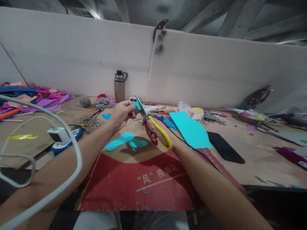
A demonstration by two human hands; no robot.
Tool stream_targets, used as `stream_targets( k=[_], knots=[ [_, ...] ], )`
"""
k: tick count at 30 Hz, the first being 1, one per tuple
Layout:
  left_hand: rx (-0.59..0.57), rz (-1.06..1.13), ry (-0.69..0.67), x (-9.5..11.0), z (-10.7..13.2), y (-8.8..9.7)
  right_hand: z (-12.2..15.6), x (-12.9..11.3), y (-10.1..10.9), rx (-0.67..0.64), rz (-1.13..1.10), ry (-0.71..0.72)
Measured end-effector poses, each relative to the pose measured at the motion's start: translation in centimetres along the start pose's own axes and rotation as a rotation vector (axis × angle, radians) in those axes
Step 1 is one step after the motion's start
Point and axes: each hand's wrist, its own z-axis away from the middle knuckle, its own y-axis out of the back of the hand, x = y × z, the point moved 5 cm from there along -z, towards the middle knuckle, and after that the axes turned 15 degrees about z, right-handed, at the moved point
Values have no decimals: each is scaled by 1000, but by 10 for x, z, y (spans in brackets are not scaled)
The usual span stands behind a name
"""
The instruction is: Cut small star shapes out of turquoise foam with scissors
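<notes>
In the middle of the head view, my left hand [123,114] pinches a small turquoise piece [137,106], which looks like felt or thick paper. My right hand [154,130] grips scissors [165,135] with yellow and red handles. Their blades point up and away, beside the small piece; whether they touch it I cannot tell. Below my hands lie cut turquoise pieces [122,140] on a red and brown cardboard sheet [115,185]. A larger turquoise sheet [192,131] with one curved side rests to the right of my right hand.
A dark phone [225,147] lies to the right. A grey bottle [119,88] stands at the back against a white panel [79,60]. Colourful scraps [45,99] pile up at the left. A white cable [78,156] loops across the left foreground, near a charger [59,135].
</notes>
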Motion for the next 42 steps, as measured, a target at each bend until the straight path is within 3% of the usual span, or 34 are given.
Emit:
stream_targets(
  k=[17,22,29,42],
  knots=[
    [4,-15,15,1,0,2,-2,5,-3,48,-56,-10],
    [47,-16,-38,2,0,7,-2,5,-4,49,-130,-8],
    [-11,-29,-49,1,0,4,-2,5,-4,87,-210,-22],
    [-1,-19,0,-3,2,0,-3,13,-4,85,-282,-26]
  ],
)
